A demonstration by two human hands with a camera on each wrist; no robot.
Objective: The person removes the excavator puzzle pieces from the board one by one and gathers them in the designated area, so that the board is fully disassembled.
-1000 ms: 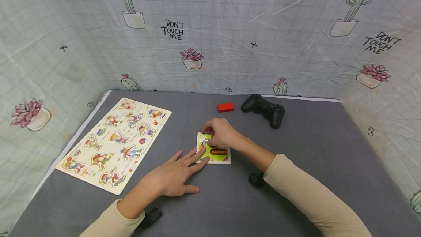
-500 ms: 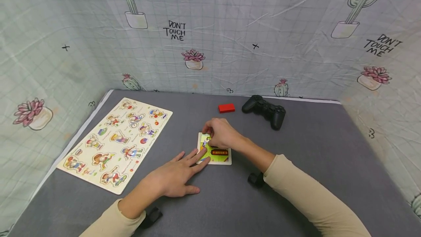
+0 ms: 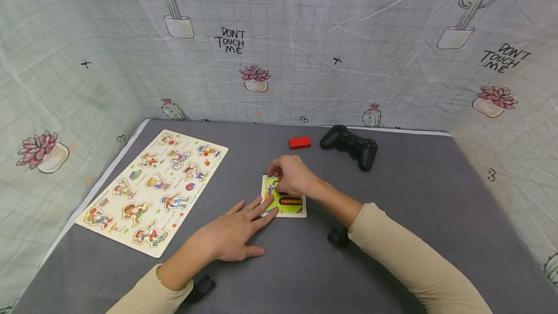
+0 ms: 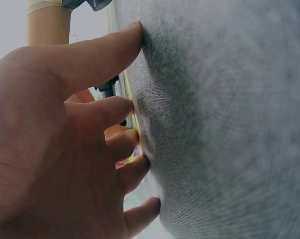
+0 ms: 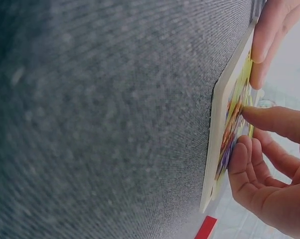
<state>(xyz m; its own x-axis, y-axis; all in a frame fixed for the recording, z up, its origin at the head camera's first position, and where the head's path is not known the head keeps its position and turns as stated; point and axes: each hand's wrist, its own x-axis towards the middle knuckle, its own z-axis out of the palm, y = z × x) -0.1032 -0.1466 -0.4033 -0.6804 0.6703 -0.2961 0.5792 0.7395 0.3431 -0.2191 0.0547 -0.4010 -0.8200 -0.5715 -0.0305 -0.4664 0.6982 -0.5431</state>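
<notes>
A small square picture puzzle (image 3: pixel 283 211) with a pale frame lies flat on the table; its yellow-green picture has a dark track shape with orange dots. My left hand (image 3: pixel 233 231) lies with spread, straight fingers, their tips on the puzzle's left side. Over the puzzle's upper part my right hand (image 3: pixel 293 176) bends down, its fingers curled. In the right wrist view, the thumb and fingers of my right hand (image 5: pixel 274 159) touch the picture surface and appear to pinch a puzzle piece (image 5: pixel 234 122). The piece's outline is mostly hidden. The left wrist view shows my left hand (image 4: pixel 85 124) beside the puzzle's edge.
At left lies a large cream board (image 3: pixel 148 193) with pictures of small figures. Behind the puzzle sit a red block (image 3: pixel 300 143) and a black game controller (image 3: pixel 348 147). Printed cloth walls (image 3: pixel 296 62) enclose the grey table (image 3: pixel 392 197).
Both hands stay almost in place on the puzzle. The fingers of my right hand shift very slightly at its upper left part; the whole view sways a little.
</notes>
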